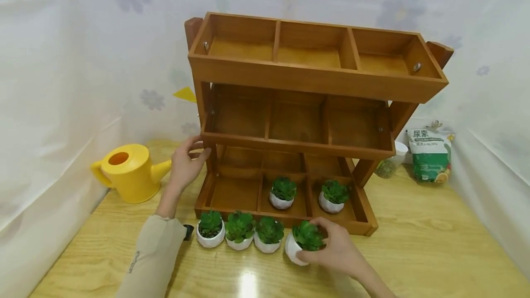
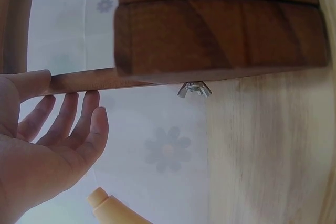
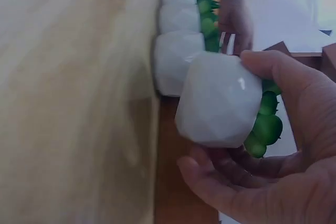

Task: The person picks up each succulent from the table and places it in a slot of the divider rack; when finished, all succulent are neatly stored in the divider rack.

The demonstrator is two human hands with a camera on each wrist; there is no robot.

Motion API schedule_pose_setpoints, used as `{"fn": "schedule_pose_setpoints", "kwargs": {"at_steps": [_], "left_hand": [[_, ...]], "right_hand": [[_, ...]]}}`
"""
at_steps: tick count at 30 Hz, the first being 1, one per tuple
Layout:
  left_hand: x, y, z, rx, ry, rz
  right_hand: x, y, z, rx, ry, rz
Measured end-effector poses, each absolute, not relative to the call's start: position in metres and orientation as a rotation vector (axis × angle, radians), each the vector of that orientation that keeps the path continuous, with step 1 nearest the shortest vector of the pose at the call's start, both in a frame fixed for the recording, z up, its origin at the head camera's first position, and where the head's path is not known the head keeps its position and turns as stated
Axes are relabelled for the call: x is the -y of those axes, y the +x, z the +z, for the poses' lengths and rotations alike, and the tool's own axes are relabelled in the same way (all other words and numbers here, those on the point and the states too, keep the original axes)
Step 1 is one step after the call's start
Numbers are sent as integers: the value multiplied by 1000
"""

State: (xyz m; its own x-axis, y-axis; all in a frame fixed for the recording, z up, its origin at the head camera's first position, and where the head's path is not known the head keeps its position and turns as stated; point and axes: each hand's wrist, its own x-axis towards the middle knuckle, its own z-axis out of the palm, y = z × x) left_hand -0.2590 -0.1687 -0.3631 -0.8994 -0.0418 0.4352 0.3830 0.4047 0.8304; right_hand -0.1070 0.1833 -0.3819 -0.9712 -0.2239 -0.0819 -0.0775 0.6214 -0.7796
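Note:
My right hand (image 1: 337,247) grips a potted succulent (image 1: 307,236) by its faceted white pot, thumb on one side and fingers on the other. Seen from the right wrist, this white pot (image 3: 220,100) is raised off the table. Three more succulents, the nearest being this one (image 1: 269,233), stand in a row along the front of a wooden three-tier plant shelf (image 1: 319,79). My left hand (image 1: 188,162) holds the shelf's left side at the middle tier, its thumb and fingertips on either side of a wooden strip (image 2: 84,81).
Two succulents sit in the bottom tier, one in the middle compartment (image 1: 283,192) and one in the right (image 1: 333,195). A yellow watering can (image 1: 134,174) stands left of the shelf. To the right are a plastic cup (image 1: 391,162) and a green-and-white bag (image 1: 430,155).

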Motion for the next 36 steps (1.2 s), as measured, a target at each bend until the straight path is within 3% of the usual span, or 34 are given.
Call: {"fn": "schedule_pose_setpoints", "kwargs": {"at_steps": [12,27,36], "left_hand": [[167,-257,-364,2274,-286,-1515],[169,-255,-365,2320,-248,-1515],[169,-258,-364,2343,-262,-1500]], "right_hand": [[-165,-120,-351,-2171,-71,-1935],[-119,-154,-335,-2299,-217,-1827],[-99,-172,-337,-2638,-269,-1485]]}}
